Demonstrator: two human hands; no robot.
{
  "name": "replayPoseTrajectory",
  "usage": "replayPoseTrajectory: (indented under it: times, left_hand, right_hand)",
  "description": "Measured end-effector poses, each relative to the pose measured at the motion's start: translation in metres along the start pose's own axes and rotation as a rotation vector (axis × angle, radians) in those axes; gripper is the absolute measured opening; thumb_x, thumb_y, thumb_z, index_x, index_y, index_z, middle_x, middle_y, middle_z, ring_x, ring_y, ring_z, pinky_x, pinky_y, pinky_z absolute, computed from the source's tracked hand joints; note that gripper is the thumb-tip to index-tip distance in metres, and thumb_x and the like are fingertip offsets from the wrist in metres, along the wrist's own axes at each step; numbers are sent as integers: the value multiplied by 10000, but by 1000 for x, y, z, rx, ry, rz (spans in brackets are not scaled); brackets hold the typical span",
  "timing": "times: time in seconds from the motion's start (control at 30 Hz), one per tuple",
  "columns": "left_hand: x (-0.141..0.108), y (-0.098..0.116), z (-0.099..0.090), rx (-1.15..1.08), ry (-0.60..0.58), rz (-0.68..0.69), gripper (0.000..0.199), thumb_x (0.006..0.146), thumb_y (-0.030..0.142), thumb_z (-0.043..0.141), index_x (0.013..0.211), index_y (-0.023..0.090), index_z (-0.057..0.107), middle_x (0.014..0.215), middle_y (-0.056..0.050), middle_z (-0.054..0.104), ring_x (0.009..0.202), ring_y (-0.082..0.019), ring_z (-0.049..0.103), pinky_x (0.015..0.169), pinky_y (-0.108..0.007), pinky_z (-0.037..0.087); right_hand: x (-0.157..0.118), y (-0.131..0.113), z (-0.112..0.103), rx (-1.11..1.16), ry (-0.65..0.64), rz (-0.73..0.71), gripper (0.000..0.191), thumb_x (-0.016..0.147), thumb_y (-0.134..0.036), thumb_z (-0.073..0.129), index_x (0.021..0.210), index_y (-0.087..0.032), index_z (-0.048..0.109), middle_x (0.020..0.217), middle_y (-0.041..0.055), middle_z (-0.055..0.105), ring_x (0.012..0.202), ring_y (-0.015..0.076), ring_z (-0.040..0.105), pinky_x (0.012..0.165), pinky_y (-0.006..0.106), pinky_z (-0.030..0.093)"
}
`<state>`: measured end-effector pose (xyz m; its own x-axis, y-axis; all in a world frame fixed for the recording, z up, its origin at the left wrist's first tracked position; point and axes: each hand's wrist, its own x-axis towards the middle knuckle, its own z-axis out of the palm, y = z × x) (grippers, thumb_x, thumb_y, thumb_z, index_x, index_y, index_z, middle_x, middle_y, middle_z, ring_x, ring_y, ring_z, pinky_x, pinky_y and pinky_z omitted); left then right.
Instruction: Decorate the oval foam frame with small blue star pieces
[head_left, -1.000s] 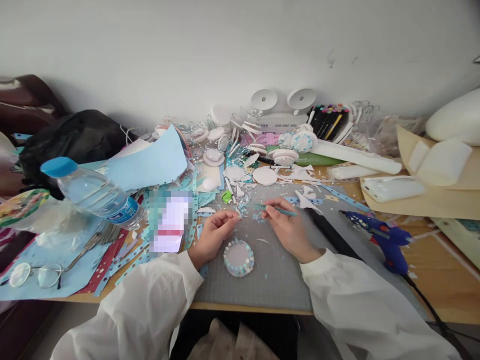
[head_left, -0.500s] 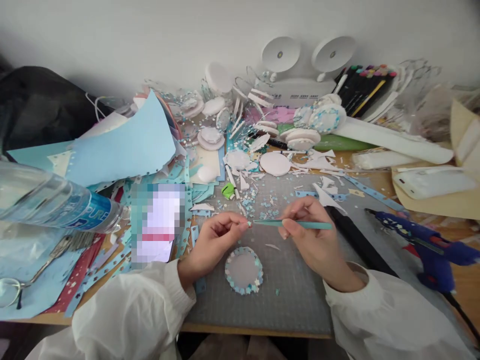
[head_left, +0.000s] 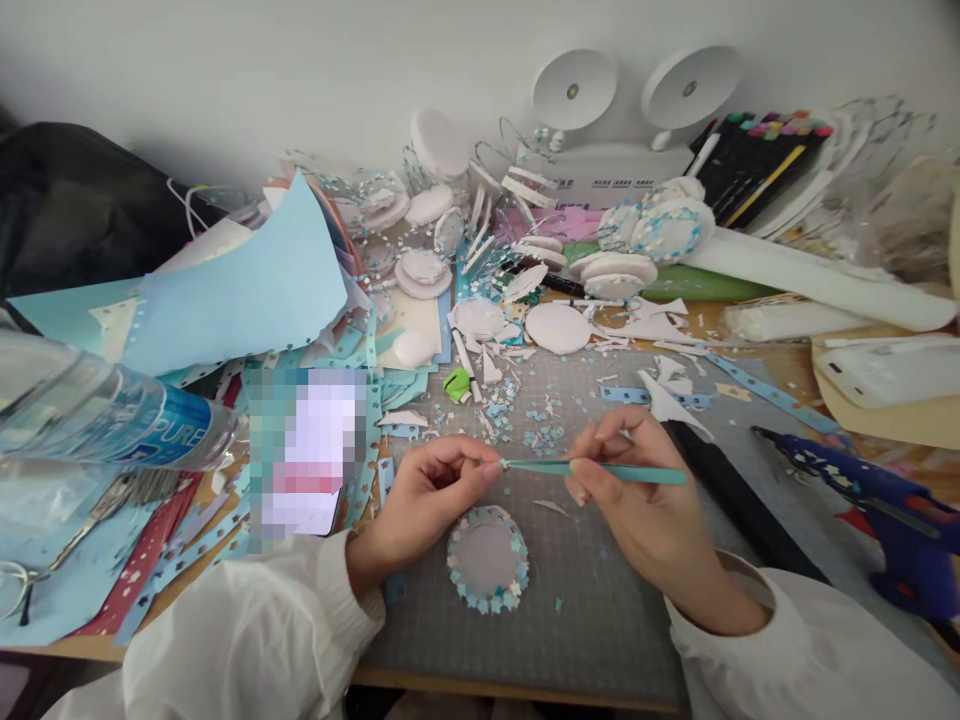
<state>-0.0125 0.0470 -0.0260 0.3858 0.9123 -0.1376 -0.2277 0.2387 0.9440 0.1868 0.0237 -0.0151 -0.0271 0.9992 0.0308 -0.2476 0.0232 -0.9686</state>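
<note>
My right hand [head_left: 637,490] is closed around a pair of teal tweezers [head_left: 630,472], held level with the tips pointing left. Thumb and index finger of my left hand [head_left: 442,490] pinch a tiny paper flower [head_left: 505,465], and the tweezer tips meet it there. Just below my hands a round disc [head_left: 487,560] lies on the grey cutting mat [head_left: 585,640], its rim ringed with small blue and white paper flowers. Beyond my fingers, loose blue flower cutouts [head_left: 544,438] are scattered over the mat.
A phone [head_left: 319,450] and a tilted water bottle [head_left: 112,400] lie at left, near blue paper sheets [head_left: 240,270]. At right are a blue glue gun [head_left: 862,490] and a black tube-like object [head_left: 742,500]. White discs [head_left: 559,328] and paper scraps crowd the back.
The tweezer tips have come left to the flower at my left fingertips. The view has shifted slightly, so the disc and both hands appear a little lower.
</note>
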Motion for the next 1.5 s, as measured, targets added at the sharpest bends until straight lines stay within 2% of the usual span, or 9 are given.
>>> replayPoseTrajectory:
  times: [0.27,1.0,1.5]
  left_hand:
    - [-2,1,2,30,35,0,190,803,317,716,806,128,692,537,65,384,501,-48,314,475,-167,247]
    - [-2,0,-3,99,63,-77,288,793,418,709,793,132,678,531,65,354,504,-63,293,490,-187,256]
    - [-1,8,2,37,42,-79,266,791,385,714,762,122,684,520,63,358,493,-57,303,475,-186,262]
  right_hand:
    - [-2,1,0,19,62,28,211,857,-261,694,917,-255,492,752,-44,561,576,73,513,529,189,427]
    - [-1,3,-3,20,21,99,194,863,-284,689,877,-243,501,768,-38,562,595,73,496,538,171,420]
    - [-4,2,-5,-18,39,118,186,856,-277,691,872,-244,509,760,-21,561,569,86,500,516,195,412]
